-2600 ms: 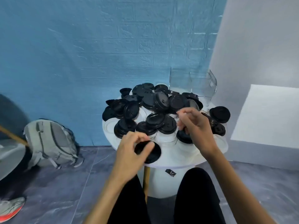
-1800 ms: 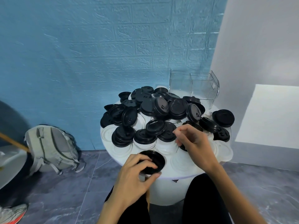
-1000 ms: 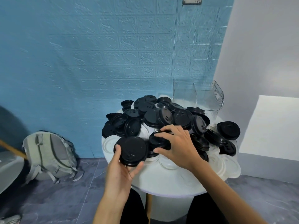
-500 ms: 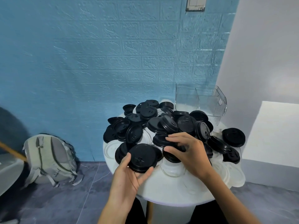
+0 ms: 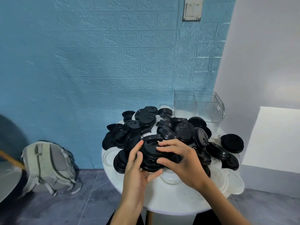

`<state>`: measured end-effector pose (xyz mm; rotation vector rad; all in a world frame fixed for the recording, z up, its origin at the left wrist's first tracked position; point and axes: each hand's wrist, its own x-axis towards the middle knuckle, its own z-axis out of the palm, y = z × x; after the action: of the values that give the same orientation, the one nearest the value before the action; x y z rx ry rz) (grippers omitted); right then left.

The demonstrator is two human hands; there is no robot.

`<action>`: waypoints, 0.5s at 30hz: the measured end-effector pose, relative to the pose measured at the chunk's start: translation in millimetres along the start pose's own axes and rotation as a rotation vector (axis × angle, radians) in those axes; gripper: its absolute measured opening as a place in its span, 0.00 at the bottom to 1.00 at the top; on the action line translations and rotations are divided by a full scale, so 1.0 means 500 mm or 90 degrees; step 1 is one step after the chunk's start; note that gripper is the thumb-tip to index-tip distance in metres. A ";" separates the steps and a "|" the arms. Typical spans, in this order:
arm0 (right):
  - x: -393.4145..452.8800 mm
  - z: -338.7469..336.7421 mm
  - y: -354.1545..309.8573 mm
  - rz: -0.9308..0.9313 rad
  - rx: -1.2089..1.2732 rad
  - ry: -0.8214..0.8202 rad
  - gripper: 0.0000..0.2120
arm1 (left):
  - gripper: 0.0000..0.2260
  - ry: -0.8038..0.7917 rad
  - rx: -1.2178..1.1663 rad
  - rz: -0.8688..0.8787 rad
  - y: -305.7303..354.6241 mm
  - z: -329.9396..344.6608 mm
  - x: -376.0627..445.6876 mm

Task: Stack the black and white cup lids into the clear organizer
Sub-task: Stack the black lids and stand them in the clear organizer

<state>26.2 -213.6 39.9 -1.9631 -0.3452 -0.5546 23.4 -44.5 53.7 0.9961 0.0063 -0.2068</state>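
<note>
Black lids (image 5: 151,150) sit nested between both hands, left (image 5: 136,166) and right (image 5: 181,161) gripping them; clear organizer (image 5: 199,108) looks empty, worktop (image 5: 170,198) heaped.

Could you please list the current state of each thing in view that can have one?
Left hand: holds the stack of black plastic cup lids.
Right hand: fingers curled over the same stack.
Clear plastic organizer: upright, no lids visible inside.
Grey fabric backpack: on the floor against the blue wall.
</note>
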 end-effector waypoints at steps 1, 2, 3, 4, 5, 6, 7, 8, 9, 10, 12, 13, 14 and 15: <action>0.002 -0.001 0.000 -0.001 0.002 -0.002 0.14 | 0.15 -0.014 0.009 0.003 0.001 0.002 -0.001; 0.002 -0.002 -0.001 -0.003 0.002 -0.004 0.14 | 0.16 -0.027 0.021 0.008 0.001 0.002 -0.002; 0.002 -0.004 -0.001 -0.006 0.000 -0.007 0.14 | 0.20 -0.039 0.036 0.013 0.000 0.003 -0.002; 0.002 -0.007 -0.002 -0.008 -0.003 -0.011 0.14 | 0.24 -0.049 0.049 0.017 -0.001 0.002 -0.001; 0.001 -0.009 -0.002 -0.009 -0.006 -0.016 0.14 | 0.28 -0.056 0.061 0.019 -0.002 0.002 -0.001; 0.000 -0.012 -0.004 -0.011 -0.010 -0.023 0.13 | 0.31 -0.061 0.074 0.018 -0.004 0.001 0.001; -0.002 -0.013 -0.005 -0.015 -0.014 -0.033 0.12 | 0.34 -0.068 0.088 0.017 -0.006 -0.001 0.003; -0.004 -0.014 -0.005 -0.020 -0.019 -0.043 0.12 | 0.36 -0.075 0.104 0.017 -0.008 -0.003 0.005; -0.005 -0.016 -0.006 -0.022 -0.024 -0.052 0.11 | 0.37 -0.081 0.121 0.020 -0.009 -0.004 0.007; -0.005 -0.017 -0.007 -0.023 -0.030 -0.058 0.11 | 0.37 -0.087 0.136 0.024 -0.010 -0.005 0.009; -0.004 -0.023 -0.010 -0.019 -0.037 -0.072 0.11 | 0.37 -0.099 0.150 0.027 -0.012 -0.005 0.012; -0.003 -0.027 -0.012 -0.016 -0.032 -0.077 0.12 | 0.38 -0.103 0.150 0.027 -0.013 -0.006 0.013; -0.002 -0.030 -0.014 -0.012 -0.017 -0.077 0.12 | 0.38 -0.104 0.148 0.029 -0.014 -0.007 0.014; -0.001 -0.033 -0.015 -0.006 0.011 -0.073 0.14 | 0.39 -0.104 0.146 0.031 -0.014 -0.008 0.015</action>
<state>18.4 -225.3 51.6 -1.9823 -0.4288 -0.4449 30.0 -45.9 45.0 1.2034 -0.1948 -0.2470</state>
